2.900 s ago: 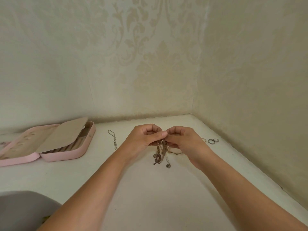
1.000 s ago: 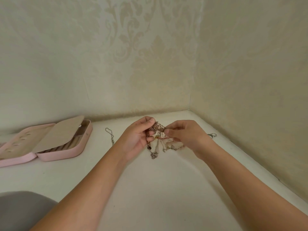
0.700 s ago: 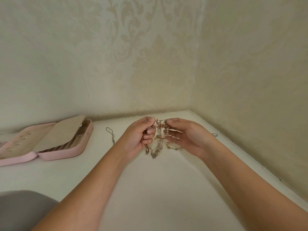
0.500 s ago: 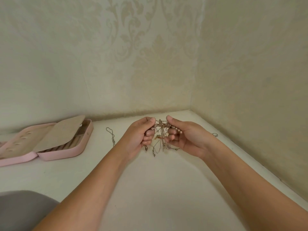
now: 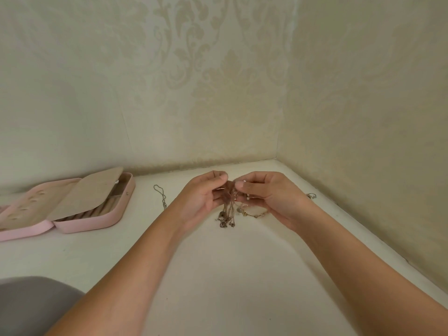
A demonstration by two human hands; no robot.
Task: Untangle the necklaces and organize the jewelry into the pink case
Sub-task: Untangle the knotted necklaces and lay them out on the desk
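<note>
At the centre of the frame both hands work the tangle (image 5: pixel 229 202), a knot of thin chains held up between them just above the table (image 5: pixel 218 275). The left hand (image 5: pixel 203 197) pinches the top of the knot between thumb and forefinger; the right hand (image 5: pixel 269 197) pinches the other side, its fingers curled in around a few strands. Loose ends and small pendants hang down, and they seem to just reach the surface. To my eye the step is to find one free end and feed it back through, loosening the knot with small pulls rather than dragging the hands apart, which would likely tighten it. Keeping it low over the table should stop a freed piece from dropping far. The case (image 5: pixel 72 202) lies open at the left of the frame, well apart from the hands, its beige flap raised. A single chain (image 5: pixel 161 196) lies between the case and the left hand, and a ring (image 5: pixel 311 195) sits near the right wall. The table is white and tucked into a corner of pale patterned wallpaper.
</note>
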